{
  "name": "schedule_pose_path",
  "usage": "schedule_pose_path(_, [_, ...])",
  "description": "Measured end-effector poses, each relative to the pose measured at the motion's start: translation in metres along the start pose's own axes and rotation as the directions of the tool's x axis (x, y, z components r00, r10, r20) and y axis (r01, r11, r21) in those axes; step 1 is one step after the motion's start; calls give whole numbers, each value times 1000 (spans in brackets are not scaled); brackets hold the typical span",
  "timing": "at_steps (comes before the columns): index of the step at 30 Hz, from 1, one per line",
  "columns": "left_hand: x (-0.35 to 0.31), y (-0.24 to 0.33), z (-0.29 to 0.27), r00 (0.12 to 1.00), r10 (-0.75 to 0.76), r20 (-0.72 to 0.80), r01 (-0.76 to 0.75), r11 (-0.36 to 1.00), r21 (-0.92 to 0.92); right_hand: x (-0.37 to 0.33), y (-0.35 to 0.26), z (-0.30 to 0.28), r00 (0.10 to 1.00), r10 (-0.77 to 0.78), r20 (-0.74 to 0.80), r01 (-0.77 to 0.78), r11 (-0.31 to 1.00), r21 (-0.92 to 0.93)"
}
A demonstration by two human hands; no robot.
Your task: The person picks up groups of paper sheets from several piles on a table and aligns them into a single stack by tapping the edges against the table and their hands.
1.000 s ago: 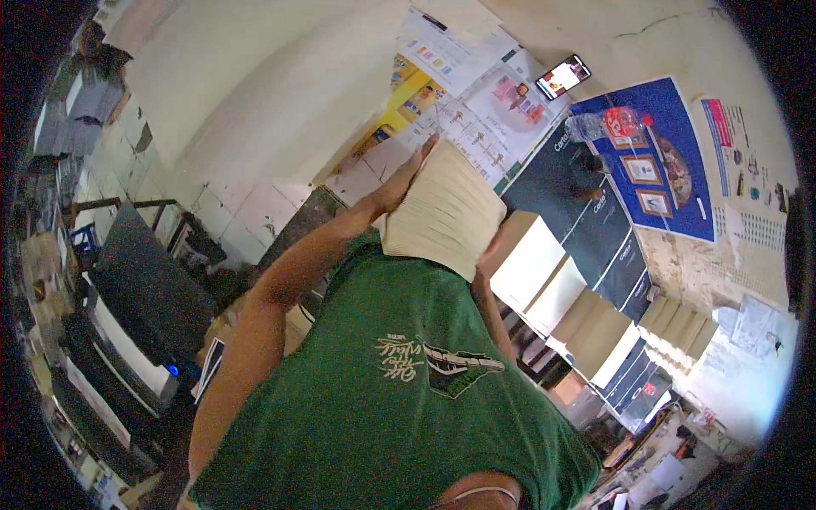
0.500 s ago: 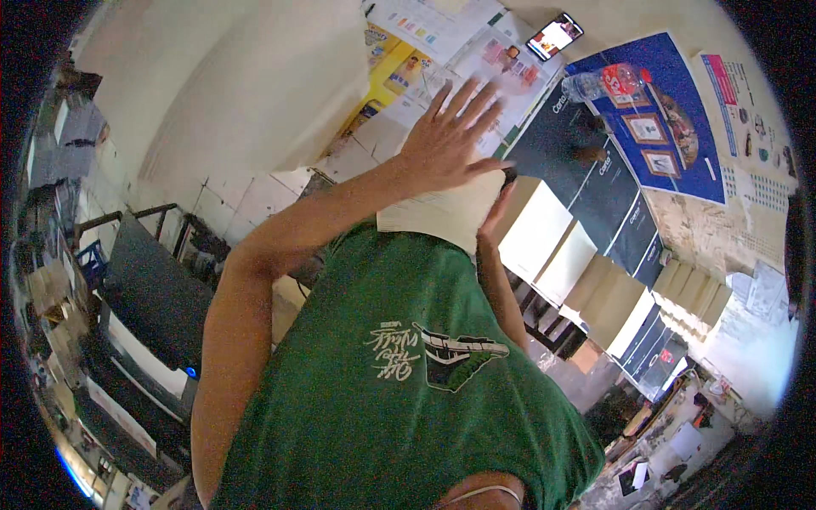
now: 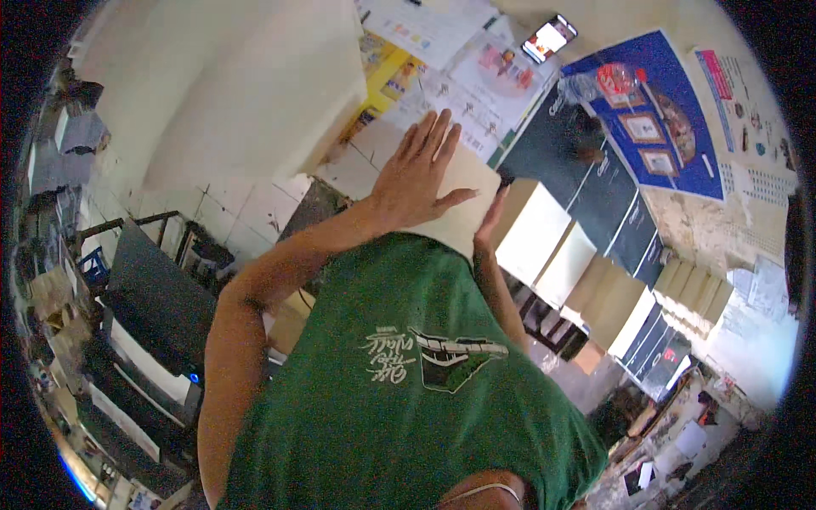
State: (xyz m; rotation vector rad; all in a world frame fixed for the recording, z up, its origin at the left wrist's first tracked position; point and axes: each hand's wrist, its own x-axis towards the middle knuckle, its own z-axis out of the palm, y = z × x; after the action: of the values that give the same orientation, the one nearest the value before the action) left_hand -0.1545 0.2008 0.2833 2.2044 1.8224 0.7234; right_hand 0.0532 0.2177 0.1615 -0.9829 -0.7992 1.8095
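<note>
One cream, block-shaped paper stack [image 3: 473, 176], just beyond our green cloth shirt [image 3: 340, 408]: we are resting our left hand [image 3: 412, 180] wide across its left, right hand [image 3: 490, 223] along its right edge, grip unclear.

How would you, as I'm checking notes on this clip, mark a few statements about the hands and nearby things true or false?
1. The left hand is palm-down over the pale stack. True.
2. The right hand is at the stack's left edge. False: it is at the right edge.
3. The phone has a dark screen. False: the screen is lit.
4. The bottle with a red label shows against the blue poster. True.
5. The person's shirt is plain red. False: it is green with a printed design.
</note>
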Motion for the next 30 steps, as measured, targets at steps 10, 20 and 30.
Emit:
schedule_pose_path(10, [-3,-102,87,952,-79,296,294,-31,-955,-4,-9,-3,992,-98,-81,90,991,-99])
schedule_pose_path(20, [-41,-82,97,974,-167,152,172,114,-978,-12,-4,1,986,-100,-132,76,981,-180])
schedule_pose_path(30, [-53,-60,75,977,-188,98,91,-46,-995,-28,7,-25,990,-79,-116,45,962,-270])
